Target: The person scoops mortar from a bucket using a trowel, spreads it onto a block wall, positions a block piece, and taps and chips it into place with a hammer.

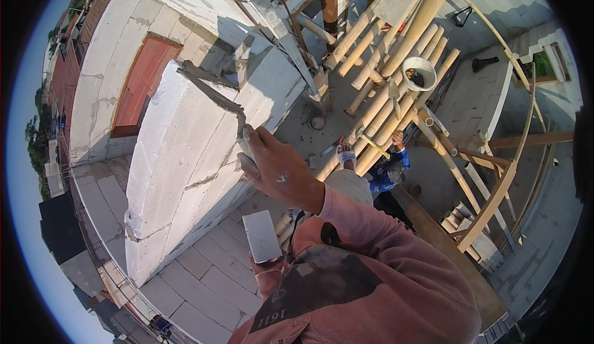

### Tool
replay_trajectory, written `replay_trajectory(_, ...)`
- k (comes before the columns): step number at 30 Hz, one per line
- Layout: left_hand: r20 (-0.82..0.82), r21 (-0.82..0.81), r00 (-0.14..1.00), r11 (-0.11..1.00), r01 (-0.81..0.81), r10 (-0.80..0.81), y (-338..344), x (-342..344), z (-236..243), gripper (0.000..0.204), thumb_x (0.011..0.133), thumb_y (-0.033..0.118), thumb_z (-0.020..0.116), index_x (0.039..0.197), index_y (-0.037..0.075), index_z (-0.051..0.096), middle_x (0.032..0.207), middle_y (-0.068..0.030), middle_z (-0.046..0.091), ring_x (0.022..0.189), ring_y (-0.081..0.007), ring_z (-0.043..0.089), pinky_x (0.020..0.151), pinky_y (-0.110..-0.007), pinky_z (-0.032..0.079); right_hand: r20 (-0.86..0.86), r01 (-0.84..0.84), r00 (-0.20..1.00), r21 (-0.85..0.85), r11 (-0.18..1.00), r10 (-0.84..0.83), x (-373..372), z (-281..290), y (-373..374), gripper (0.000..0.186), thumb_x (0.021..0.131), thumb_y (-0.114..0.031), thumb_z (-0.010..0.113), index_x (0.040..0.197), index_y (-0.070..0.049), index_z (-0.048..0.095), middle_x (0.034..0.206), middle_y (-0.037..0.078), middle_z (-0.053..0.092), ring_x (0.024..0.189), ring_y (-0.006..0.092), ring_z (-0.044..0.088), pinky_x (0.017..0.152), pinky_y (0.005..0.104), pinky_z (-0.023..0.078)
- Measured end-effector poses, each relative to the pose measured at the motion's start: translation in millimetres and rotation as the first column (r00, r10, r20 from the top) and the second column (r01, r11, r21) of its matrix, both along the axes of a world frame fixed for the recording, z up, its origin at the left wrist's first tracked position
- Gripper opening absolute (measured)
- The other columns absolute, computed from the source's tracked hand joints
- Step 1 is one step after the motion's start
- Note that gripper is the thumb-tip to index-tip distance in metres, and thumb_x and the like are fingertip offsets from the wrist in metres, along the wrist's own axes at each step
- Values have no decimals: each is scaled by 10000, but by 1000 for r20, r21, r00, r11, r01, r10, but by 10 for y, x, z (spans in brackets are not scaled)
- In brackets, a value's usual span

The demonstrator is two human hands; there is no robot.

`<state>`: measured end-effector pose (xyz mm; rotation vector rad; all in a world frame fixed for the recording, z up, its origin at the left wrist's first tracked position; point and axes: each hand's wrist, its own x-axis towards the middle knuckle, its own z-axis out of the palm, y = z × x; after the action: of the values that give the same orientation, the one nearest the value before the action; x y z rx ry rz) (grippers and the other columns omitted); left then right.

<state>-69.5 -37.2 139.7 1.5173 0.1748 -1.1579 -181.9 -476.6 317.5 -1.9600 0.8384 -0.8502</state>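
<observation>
My right hand point(286, 169) is raised over the wall of pale blocks point(185, 139), its fingers wrapped round the handle of a trowel point(242, 134). Grey mortar point(216, 95) lies in a strip along the wall's upper end, right by the trowel; where blade and mortar part is hard to make out. Lower down, my left hand point(254, 263) grips a small pale block point(262, 236) by its bottom edge. Most of that hand is hidden behind the block and my sleeve.
Bamboo poles point(371, 112) form a platform under my foot point(346, 153). On it are a bucket point(419, 74), another trowel point(395, 94) and a yellow-handled hammer point(375, 146). Below, a person in blue point(391, 172) has a hand near the poles. A metal post point(278, 31) stands beyond the wall.
</observation>
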Motion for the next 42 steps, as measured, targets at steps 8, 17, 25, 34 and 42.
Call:
replay_trajectory(8, 145, 67, 986, 995, 76, -85, -139, -87, 100, 549, 915, 577, 514, 1239, 143, 603, 1176, -75, 648, 1061, -335, 595, 870, -577, 477, 12, 165, 986, 139, 976, -169, 421, -290, -90, 515, 932, -194, 639, 1275, 134, 438, 966, 225, 541, 752, 401, 623, 648, 440, 541)
replay_trajectory(17, -435, -10, 701, 776, -631, 565, -151, -275, 78, 596, 920, 566, 449, 1358, 172, 539, 1276, -107, 621, 1118, -377, 602, 900, -605, 472, 45, 9, 999, 151, 988, -16, 454, -427, 588, 503, 922, -147, 648, 1269, 126, 406, 1014, 262, 501, 837, 459, 555, 741, 468, 470)
replay_trajectory(25, -552, -73, 437, 481, -873, 710, 304, -411, 38, 670, 874, 614, 474, 1380, 178, 532, 1323, -97, 601, 1168, -372, 581, 923, -631, 442, -271, -132, 886, 630, 765, 376, -445, -1031, 1004, 410, 905, -150, 670, 1212, 94, 552, 829, 94, 623, 616, 176, 597, 548, 311, 495)
replay_trajectory(34, -575, 97, -82, -31, -995, 814, 1380, -1533, 22, 662, 879, 626, 440, 1401, 229, 523, 1333, -62, 606, 1202, -344, 570, 944, -604, 424, -252, 333, 382, 935, 122, 889, 947, -2750, 2511, 319, 853, -295, 757, 1013, -54, 622, 779, 33, 598, 577, 149, 593, 485, 283, 518)
replay_trajectory(42, -431, 234, -463, -399, -886, 775, 1742, -2292, -67, 713, 880, 623, 484, 1418, 155, 495, 1317, -98, 601, 1174, -337, 591, 955, -529, 488, -153, 353, 156, 931, 90, 976, 1943, -4653, 5234, 275, 860, -210, 765, 1016, -90, 574, 877, 49, 603, 611, 164, 602, 526, 307, 578)
